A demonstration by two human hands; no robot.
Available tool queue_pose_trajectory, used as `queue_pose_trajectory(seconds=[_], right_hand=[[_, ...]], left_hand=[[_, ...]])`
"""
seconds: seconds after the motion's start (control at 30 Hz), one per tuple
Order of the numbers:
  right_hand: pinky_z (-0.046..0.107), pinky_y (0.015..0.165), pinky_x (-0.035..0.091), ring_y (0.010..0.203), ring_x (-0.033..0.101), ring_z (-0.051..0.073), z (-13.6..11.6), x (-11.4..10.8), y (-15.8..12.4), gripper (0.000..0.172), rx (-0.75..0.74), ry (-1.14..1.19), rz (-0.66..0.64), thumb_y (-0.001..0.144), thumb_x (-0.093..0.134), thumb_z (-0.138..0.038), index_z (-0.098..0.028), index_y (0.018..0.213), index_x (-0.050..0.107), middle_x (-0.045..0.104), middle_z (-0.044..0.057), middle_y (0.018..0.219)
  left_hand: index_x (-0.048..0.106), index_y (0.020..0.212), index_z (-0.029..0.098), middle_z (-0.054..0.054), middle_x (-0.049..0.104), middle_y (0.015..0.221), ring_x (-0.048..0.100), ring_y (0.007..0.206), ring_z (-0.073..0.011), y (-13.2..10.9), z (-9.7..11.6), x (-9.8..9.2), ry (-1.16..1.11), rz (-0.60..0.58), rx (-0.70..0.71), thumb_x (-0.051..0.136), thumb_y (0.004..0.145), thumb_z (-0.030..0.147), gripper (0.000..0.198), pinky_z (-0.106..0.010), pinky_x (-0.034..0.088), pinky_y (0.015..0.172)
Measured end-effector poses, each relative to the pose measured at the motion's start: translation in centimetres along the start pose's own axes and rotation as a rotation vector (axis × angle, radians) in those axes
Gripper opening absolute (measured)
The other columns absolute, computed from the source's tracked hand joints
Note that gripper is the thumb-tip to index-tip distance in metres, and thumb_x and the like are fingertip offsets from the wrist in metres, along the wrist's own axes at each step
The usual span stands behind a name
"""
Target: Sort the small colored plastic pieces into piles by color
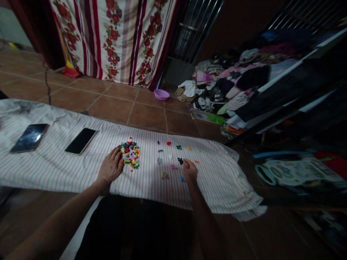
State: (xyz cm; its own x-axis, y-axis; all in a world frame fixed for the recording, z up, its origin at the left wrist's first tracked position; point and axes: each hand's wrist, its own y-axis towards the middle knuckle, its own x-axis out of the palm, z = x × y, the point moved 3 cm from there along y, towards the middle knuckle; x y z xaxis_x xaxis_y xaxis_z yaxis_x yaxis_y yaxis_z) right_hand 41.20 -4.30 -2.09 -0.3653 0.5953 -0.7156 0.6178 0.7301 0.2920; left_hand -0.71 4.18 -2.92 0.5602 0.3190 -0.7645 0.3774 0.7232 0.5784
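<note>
My left hand (110,167) lies flat with its fingers stretched out, the tips touching the left edge of a pile of small multicoloured pieces (131,154). My right hand (191,171) is closed in a pinch just right of a small black cluster (180,161); whatever is between the fingertips is too small to make out. Around it lie small groups sorted by colour: red (168,143), dark green (179,147), yellow (189,148), white (170,156), grey (159,160), pink (173,167), tan (165,175), blue (182,178) and orange (196,161).
A striped cloth (222,180) covers the low surface. Toward its left end lie a dark phone (81,141) and a shiny dark tablet-like device (29,138). Beyond, a purple basin (162,95) stands on the tiled floor, with heaped clothes (230,79) at the right.
</note>
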Motion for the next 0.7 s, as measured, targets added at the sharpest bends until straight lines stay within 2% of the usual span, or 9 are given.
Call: queue_pose_trajectory(seconds=[0.3,0.57,0.7], right_hand=[[0.037,0.092,0.052,0.093,0.070,0.022,0.3,-0.2,-0.1,0.050,0.083,0.092,-0.015,0.074,0.035,-0.025,-0.013,0.103,0.074,0.074,0.011,0.096],[0.037,0.089,0.053,0.089,0.069,0.023,-1.1,-1.5,0.3,0.042,-0.015,0.104,0.061,0.072,0.039,-0.025,-0.015,0.091,0.074,0.075,0.012,0.088],[0.039,0.090,0.052,0.092,0.068,0.024,-3.0,-1.3,0.7,0.042,-0.066,0.128,0.099,0.076,0.042,-0.034,-0.015,0.093,0.075,0.075,0.013,0.095]], left_hand=[[0.055,0.119,0.018,-0.016,0.063,0.124,0.046,0.136,-0.0312,0.1,0.2,-0.2,0.030,0.000,0.052,0.041,0.094,0.030,0.032,-0.057,0.044,0.109],[0.054,0.124,0.015,-0.017,0.061,0.127,0.044,0.137,-0.0313,0.2,0.3,-0.2,0.047,0.023,0.050,0.042,0.094,0.030,0.035,-0.055,0.046,0.108],[0.054,0.124,0.012,-0.018,0.062,0.126,0.043,0.138,-0.0318,0.2,0.3,-0.2,0.056,0.044,0.070,0.043,0.093,0.027,0.036,-0.055,0.046,0.108]])
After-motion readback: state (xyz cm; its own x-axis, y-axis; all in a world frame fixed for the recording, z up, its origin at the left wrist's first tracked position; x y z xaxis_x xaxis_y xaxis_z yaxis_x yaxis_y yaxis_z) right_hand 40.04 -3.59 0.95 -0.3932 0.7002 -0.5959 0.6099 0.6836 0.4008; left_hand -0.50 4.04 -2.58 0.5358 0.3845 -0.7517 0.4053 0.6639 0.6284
